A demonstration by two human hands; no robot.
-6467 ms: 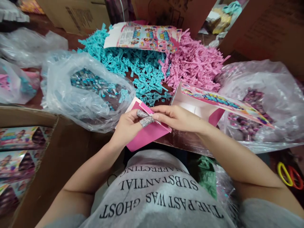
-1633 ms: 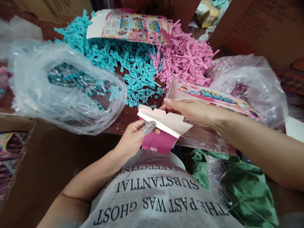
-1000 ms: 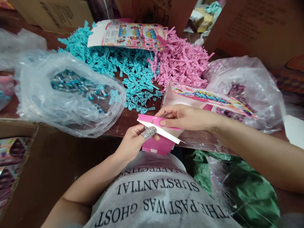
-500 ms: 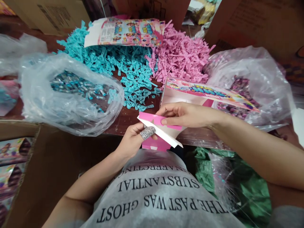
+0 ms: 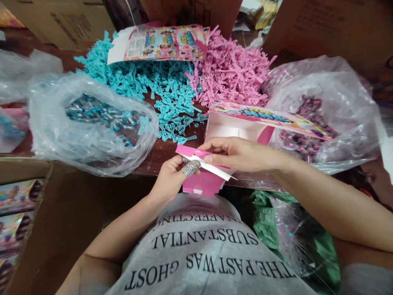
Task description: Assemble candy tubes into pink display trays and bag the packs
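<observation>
Behind the bench (image 5: 162, 152): brown cartons (image 5: 73, 24), upright. Far edge of bench has a pile of blue plastic pieces (image 5: 118, 78) meeting a pile of pink plastic pieces (image 5: 230, 71), printed flat boxes (image 5: 166, 43) lying across the blue side. Left part of bench: clear bag (image 5: 92, 153) with blue-capped capsules (image 5: 95, 110). Right part: second bag (image 5: 350, 102), purple pieces inside.

Pink card (image 5: 201, 186) is in both hands, just off the near edge of bench, in front of the shirt (image 5: 196, 246). Left hand (image 5: 172, 176): taped thumb and finger pinched tight on the white fold. Right hand (image 5: 233, 153): thumb on the pink flap, other fingers behind it, so gap is about card thickness; tips hidden.

Key relation: fold's long axis slopes from upper left down to lower right. Left fingers sit near its middle, right fingers above and to the right, on the flap.

Printed box (image 5: 236, 125) stands unlidded just beyond right hand, at near edge of bench. Right hand is the nearer one; can't tell if they touch.
</observation>
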